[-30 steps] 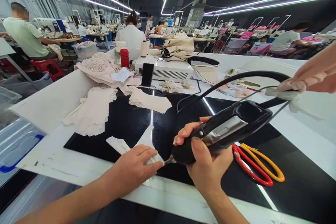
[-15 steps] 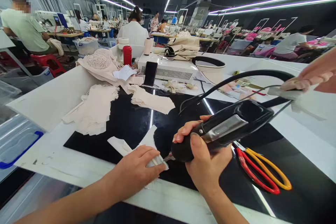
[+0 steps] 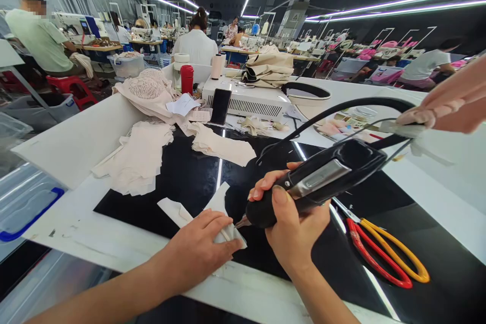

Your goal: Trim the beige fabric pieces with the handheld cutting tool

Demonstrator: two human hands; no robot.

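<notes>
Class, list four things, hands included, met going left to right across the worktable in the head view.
Flat stack of cream cut fabric, wearer's left hand, wearer's right hand, metal scissors with red and orange handles.

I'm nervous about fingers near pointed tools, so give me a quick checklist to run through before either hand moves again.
1. Left hand on the off-white fabric piece: ok, it rests on it.
2. Right hand around the black handheld tool with a silver metal plate: ok, wrapped round it.
3. Space between the pointed metal tip and the left hand: not ok, I'd say; they look very close.
4. Scissors with red and yellow handles apart from the fabric: ok, lying to the right on the glossy black board.
5. Tool switched on or off: cannot tell.
</notes>
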